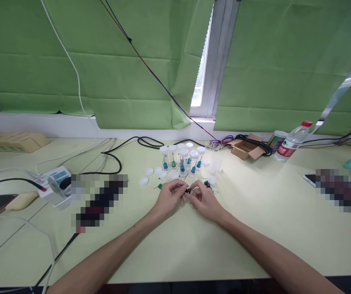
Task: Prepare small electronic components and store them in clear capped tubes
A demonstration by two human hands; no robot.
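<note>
My left hand [172,197] and my right hand [203,199] meet above the table, their fingertips pinched on a small black part [188,190]. Its exact kind is too small to make out. Just behind them stand several clear vials [183,160] with white caps, holding blue or green pieces on thin stems. A loose green piece with a thin stem [160,186] lies left of my left hand. Beside my right hand rests a dark blue and black piece [207,184], partly hidden by the fingers. Several round white lids [144,181] lie flat to the left of the vials.
A small open cardboard box [245,148] and a red-capped water bottle [292,143] stand at the back right. To the left sits a white power strip [54,185] with cables. A black cable [114,154] loops along the back. A phone [310,179] lies far right.
</note>
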